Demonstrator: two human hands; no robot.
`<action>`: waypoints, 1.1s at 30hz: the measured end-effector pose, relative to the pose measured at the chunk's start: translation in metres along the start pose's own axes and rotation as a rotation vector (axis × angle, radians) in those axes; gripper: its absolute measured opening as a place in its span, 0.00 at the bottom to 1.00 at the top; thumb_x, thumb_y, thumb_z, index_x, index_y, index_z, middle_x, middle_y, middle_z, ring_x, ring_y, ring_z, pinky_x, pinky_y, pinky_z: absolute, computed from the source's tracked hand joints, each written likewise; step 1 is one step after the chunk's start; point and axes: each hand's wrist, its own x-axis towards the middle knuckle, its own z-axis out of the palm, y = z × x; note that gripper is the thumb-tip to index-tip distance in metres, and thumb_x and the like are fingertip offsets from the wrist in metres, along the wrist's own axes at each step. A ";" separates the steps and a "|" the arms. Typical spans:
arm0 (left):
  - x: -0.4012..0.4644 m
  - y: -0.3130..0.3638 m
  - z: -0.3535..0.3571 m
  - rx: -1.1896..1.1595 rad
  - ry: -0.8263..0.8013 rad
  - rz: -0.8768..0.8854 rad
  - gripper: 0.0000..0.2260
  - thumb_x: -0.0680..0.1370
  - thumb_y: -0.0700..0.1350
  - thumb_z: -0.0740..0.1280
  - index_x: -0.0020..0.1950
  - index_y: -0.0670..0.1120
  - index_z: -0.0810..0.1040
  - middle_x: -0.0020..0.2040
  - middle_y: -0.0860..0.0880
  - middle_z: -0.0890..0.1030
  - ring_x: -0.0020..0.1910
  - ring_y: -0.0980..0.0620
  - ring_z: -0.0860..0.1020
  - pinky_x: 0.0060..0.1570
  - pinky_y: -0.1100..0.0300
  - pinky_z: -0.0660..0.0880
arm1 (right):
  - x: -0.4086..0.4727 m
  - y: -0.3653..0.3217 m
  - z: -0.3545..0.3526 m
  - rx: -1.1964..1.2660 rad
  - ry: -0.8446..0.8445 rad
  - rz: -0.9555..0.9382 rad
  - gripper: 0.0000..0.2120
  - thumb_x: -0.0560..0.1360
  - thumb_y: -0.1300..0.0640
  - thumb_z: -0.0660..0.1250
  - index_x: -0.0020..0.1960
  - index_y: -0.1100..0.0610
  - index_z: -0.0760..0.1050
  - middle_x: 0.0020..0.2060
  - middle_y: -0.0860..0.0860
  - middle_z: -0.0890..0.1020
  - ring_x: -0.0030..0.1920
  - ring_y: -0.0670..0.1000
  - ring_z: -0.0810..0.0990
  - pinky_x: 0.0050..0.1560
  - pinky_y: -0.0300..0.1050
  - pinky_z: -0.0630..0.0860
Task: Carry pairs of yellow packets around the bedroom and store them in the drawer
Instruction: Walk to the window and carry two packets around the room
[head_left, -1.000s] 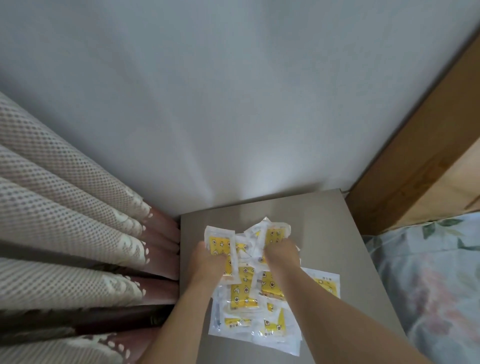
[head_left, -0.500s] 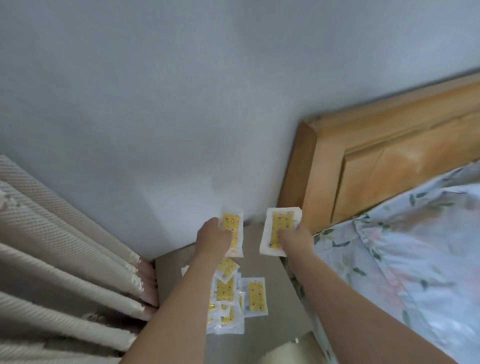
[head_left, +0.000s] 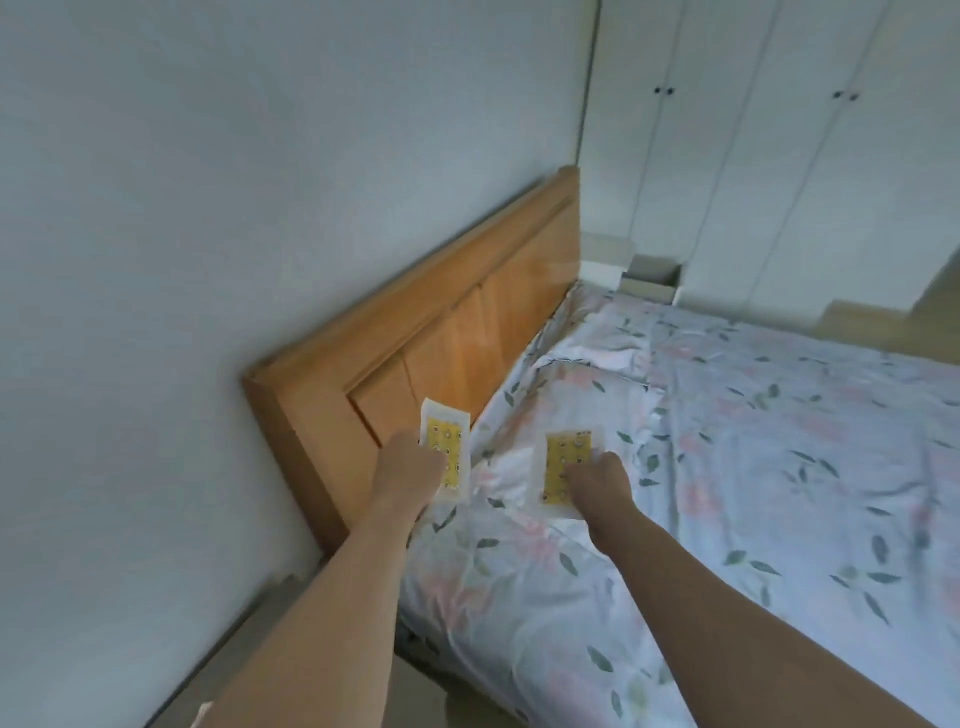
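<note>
I see left hand (head_left: 408, 470) gripping yellow packet (head_left: 445, 451) before headboard (head_left: 415, 358); right hand (head_left: 597, 480) gripping second packet (head_left: 563, 470) over bed (head_left: 727, 467). Fingers hidden behind packets; print blurred.

Dim, cool, even daylight fills the view; a pale glare streaks the orange wooden headboard (head_left: 457, 332). Motion blur softens everything, and wide-angle distortion bends the white wardrobe doors (head_left: 753, 130).

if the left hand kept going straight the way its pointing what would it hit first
Most likely the wooden headboard. The left hand, holding a yellow packet, points up and ahead along the forearm toward its panel. Depth is hard to judge in one view, so it might first brush the floral bedsheet at its base.
</note>
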 end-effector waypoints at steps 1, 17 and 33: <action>-0.007 0.029 0.023 0.005 -0.044 0.056 0.06 0.76 0.41 0.63 0.51 0.45 0.78 0.48 0.48 0.81 0.42 0.49 0.80 0.41 0.55 0.80 | 0.002 0.000 -0.035 0.013 0.050 0.005 0.08 0.73 0.66 0.58 0.49 0.63 0.73 0.39 0.56 0.77 0.36 0.55 0.76 0.35 0.43 0.72; -0.372 0.376 0.477 0.091 -0.594 0.702 0.05 0.74 0.40 0.66 0.47 0.45 0.80 0.45 0.47 0.83 0.44 0.44 0.81 0.41 0.59 0.74 | -0.121 0.167 -0.648 0.343 0.838 0.142 0.05 0.77 0.66 0.57 0.46 0.58 0.70 0.36 0.53 0.73 0.39 0.54 0.72 0.40 0.47 0.71; -0.739 0.544 0.790 0.061 -1.182 1.036 0.04 0.75 0.43 0.67 0.47 0.45 0.79 0.43 0.51 0.83 0.41 0.47 0.81 0.36 0.60 0.73 | -0.217 0.349 -1.036 0.684 1.326 0.220 0.08 0.75 0.67 0.57 0.45 0.59 0.73 0.40 0.54 0.74 0.42 0.54 0.72 0.44 0.47 0.69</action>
